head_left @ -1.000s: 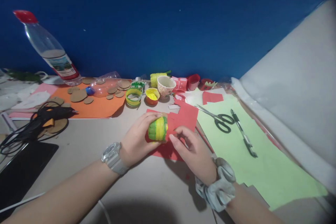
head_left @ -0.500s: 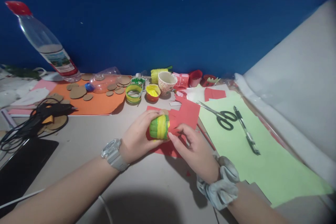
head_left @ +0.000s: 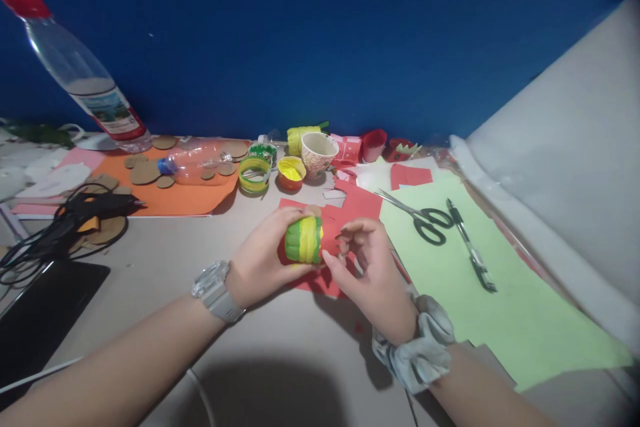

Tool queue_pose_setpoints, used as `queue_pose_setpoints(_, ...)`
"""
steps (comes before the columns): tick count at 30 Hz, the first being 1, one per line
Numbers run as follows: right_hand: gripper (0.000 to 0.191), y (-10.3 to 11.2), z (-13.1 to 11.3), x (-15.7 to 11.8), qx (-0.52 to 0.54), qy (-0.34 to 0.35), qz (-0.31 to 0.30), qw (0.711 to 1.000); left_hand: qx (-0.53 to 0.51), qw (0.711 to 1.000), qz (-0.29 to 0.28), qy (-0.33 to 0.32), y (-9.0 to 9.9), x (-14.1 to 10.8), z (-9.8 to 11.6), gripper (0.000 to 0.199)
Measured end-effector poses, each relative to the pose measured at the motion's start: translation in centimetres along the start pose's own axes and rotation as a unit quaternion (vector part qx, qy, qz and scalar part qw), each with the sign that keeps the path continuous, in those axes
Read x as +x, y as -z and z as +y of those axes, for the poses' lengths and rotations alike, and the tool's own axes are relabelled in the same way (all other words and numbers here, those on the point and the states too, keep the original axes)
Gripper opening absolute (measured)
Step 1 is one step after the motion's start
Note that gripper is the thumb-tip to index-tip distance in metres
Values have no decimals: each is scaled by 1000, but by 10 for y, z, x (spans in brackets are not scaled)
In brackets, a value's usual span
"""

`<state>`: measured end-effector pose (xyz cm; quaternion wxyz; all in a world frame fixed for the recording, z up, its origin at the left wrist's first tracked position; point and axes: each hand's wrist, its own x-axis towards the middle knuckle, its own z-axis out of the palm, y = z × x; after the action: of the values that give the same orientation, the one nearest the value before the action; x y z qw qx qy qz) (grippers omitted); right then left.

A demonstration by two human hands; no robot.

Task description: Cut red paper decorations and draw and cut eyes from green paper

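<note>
Two sets of fingers work close together at the middle of the frame. Those of the left hand (head_left: 265,247) are wrapped around a green-and-yellow painted cup (head_left: 303,240), thumb along its lower side and fingers over the top, with its closed end turned toward the palm. The right hand (head_left: 375,273) has thumb and fingers curled near the cup's right end with a narrow gap showing; whether they pinch anything I cannot tell, since red lies against red there. Tipped on its side, the cup looks thin-walled and light, probably plastic under the paint, so it should weigh next to nothing but may dent if squeezed hard. Its ribbed side ought to give decent grip, though the coat could scuff or stick a little. The best hold seems to be around the body, as the left hand has it, leaving the rim free. Just below lies a cut red paper sheet (head_left: 363,203), easily creased. Farther out, scissors (head_left: 423,219) and a pen (head_left: 467,240) rest on light green paper (head_left: 530,313) at the right of the frame, a patterned white cup (head_left: 319,163) stands at upper centre, and a black glue gun (head_left: 113,205) lies at the left.
</note>
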<state>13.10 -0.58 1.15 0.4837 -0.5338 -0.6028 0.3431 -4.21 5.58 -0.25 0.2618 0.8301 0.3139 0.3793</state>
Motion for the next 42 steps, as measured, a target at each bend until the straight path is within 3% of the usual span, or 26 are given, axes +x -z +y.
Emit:
queue_pose_setpoints(4, 46, 2, -4, 1, -58, 40, -1, 998, 1, 1000, -6, 1, 0, -1, 0, 60)
queue_pose_setpoints(10, 35, 5, -7, 1, -173, 77, -14, 982, -6, 1000, -18, 0, 1, -1, 0, 61)
queue_pose_setpoints(28, 31, 7, -10, 2, -203, 79, -32, 975, -3, 999, -28, -14, 0, -1, 1, 59)
queue_pose_setpoints(42, 35, 13, -11, 4, -238, 151, -32, 959, -9, 1000, -18, -12, 1, 0, 3, 59)
